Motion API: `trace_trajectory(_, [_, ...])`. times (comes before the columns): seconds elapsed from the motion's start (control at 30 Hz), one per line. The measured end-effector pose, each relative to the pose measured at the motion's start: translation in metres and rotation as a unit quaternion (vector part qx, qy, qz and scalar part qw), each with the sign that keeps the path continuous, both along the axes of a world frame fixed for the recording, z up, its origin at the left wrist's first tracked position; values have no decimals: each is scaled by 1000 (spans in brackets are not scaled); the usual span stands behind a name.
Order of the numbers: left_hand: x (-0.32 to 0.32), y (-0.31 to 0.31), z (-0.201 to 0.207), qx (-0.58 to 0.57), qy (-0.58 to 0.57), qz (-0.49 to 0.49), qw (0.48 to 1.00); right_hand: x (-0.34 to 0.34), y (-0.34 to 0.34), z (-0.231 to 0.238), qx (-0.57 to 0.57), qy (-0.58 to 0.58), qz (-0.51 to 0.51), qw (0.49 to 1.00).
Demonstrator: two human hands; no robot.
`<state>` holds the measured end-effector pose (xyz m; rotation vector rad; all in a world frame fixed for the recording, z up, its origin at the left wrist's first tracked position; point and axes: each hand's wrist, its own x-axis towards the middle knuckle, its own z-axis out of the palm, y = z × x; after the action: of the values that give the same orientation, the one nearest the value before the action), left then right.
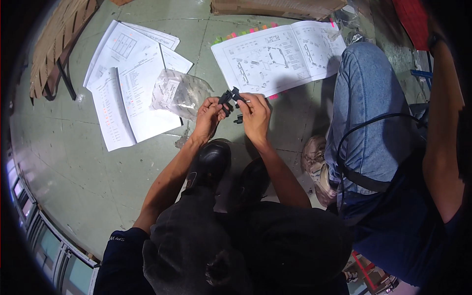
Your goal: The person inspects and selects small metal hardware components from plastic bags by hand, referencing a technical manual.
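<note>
Both of my hands meet in front of me, above the floor and just short of an open manual with coloured tabs. My left hand is closed on a small black plastic part. In the fingers of my right hand is another small black plastic part, close against the first; whether the two are joined I cannot tell. Just below them a further small black piece shows beside my right hand. A clear plastic bag with a printed label lies left of my left hand, partly over loose paper sheets.
Printed sheets spread over the green floor at left. Cardboard lies far left, a cardboard box at the back. Close on my right crouches a co-worker in jeans, a black cable across the leg.
</note>
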<state>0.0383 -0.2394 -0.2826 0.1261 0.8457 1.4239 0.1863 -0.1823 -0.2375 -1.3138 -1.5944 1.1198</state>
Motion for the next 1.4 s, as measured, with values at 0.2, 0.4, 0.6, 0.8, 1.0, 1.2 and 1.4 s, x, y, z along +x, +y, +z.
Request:
trace_trajectory(0.2, [-3, -1, -1, 1, 8, -3, 1000, 16, -11, 6, 55, -122, -95, 986])
trace_trajectory(0.4, [-3, -2, -1, 2, 12, -7, 1000, 42, -14, -2, 24, -217, -56, 974])
trace_trajectory(0.6, [-1, 0, -6, -4, 1, -7, 1000, 41, -11, -5, 43, -120, -77, 989])
trace_trajectory(0.8, [-4, -1, -4, -7, -2, -2, 1000, 27, 2, 21, 11, -40, -63, 997])
trace_trajectory(1.0, [-2, 0, -1, -15, 7, -7, 1000, 15, 13, 39, 92, -52, -62, 992])
trace_trajectory(1.2, [8, 9, 2, -9, 13, -10, 1000, 34, 19, -2, -24, -9, -53, 998])
trace_trajectory(1.4, [-3, -2, 3, -21, -22, 26, 999, 29, -23, 7, -8, -91, -68, 994])
